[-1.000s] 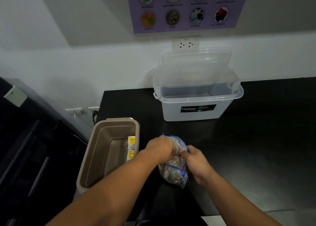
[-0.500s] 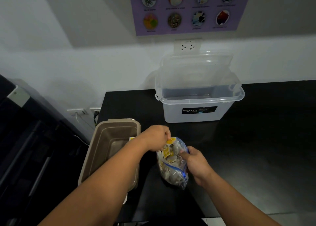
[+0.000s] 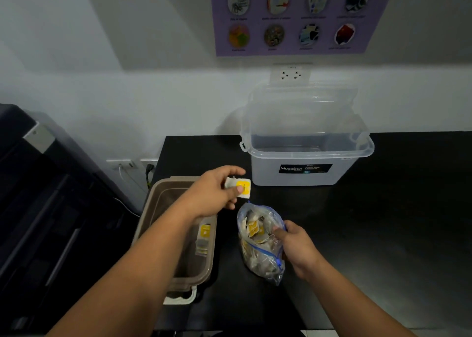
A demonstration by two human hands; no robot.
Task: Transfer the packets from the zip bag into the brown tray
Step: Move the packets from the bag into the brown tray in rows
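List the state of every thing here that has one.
zip bag: open at the top, many packets inside, gripped by the right hand.
brown tray: uncovered, a few transferred packets against its right wall.
held packet: pinched by the left hand, not yet in the tray.
clear box: lid raised, looks empty.
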